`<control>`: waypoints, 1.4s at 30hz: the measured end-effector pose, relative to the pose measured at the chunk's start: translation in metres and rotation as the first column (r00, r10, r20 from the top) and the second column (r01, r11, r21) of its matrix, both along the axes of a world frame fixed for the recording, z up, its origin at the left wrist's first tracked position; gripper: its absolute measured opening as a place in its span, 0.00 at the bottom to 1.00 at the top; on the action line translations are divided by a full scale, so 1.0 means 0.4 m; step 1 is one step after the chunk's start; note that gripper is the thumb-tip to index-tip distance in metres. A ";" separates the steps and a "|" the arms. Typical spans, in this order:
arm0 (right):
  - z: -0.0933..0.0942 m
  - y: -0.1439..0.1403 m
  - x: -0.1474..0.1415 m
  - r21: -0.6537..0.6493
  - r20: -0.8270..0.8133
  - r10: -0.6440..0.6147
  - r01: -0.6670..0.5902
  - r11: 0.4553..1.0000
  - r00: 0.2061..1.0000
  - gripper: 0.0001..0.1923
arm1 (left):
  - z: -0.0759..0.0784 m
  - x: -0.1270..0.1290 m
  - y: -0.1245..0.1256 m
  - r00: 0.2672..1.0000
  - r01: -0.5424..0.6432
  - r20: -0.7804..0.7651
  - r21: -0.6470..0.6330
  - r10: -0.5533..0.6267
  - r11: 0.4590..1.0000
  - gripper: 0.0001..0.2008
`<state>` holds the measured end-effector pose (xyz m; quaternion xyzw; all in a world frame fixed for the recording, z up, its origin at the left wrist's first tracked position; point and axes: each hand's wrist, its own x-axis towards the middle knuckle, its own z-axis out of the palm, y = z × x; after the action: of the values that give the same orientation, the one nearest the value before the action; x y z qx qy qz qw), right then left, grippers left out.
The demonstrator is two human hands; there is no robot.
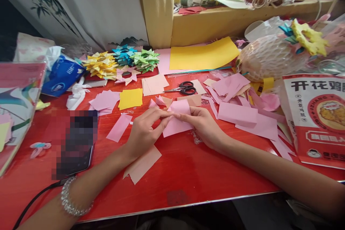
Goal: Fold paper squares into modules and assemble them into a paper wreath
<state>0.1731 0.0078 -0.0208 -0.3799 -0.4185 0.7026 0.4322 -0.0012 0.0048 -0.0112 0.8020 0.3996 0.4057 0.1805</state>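
A pink sheet of paper [176, 128] is between my two hands, partly bent up at its far side. My left hand [147, 125] pinches its left part between thumb and fingers. From the right, my right hand [203, 124] grips the same sheet, thumb on top and fingers behind it. Just beyond the hands lie small folded pink pieces [159, 100] and black-handled scissors [184, 88]. Under my left wrist is a peach paper piece [144, 163], and a pink strip [119, 127] lies left of the hand.
Pink squares [105, 100] and yellow squares [130, 99] lie at left. Folded paper rings [101, 65] stand at the back. Pink offcuts [237, 113] and a snack bag [318, 122] fill the right. A phone [77, 143] with a cable lies left on the red table [215, 176].
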 end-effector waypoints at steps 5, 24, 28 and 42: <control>0.005 -0.002 0.003 0.025 0.153 0.013 -0.017 1.000 0.988 0.12 | 0.009 0.006 -0.001 0.974 -0.043 0.183 -0.422 0.132 0.905 0.12; 0.004 0.009 0.009 0.033 0.249 0.096 -0.107 0.994 0.964 0.13 | 0.003 0.009 0.011 0.947 0.058 0.284 -0.607 0.149 0.793 0.11; 0.005 0.014 0.006 0.008 0.076 0.046 -0.046 0.999 0.996 0.09 | -0.001 0.009 0.012 0.939 0.106 0.317 -0.636 0.134 0.764 0.10; 0.004 0.027 0.018 -0.010 0.114 0.050 -0.049 0.999 0.992 0.11 | 0.012 0.007 0.008 0.930 0.057 0.319 -0.616 0.183 0.785 0.09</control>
<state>0.1802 0.0187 -0.0191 -0.4103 -0.4493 0.6919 0.3887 0.0015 0.0079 -0.0064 0.5961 0.4964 0.3996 0.4884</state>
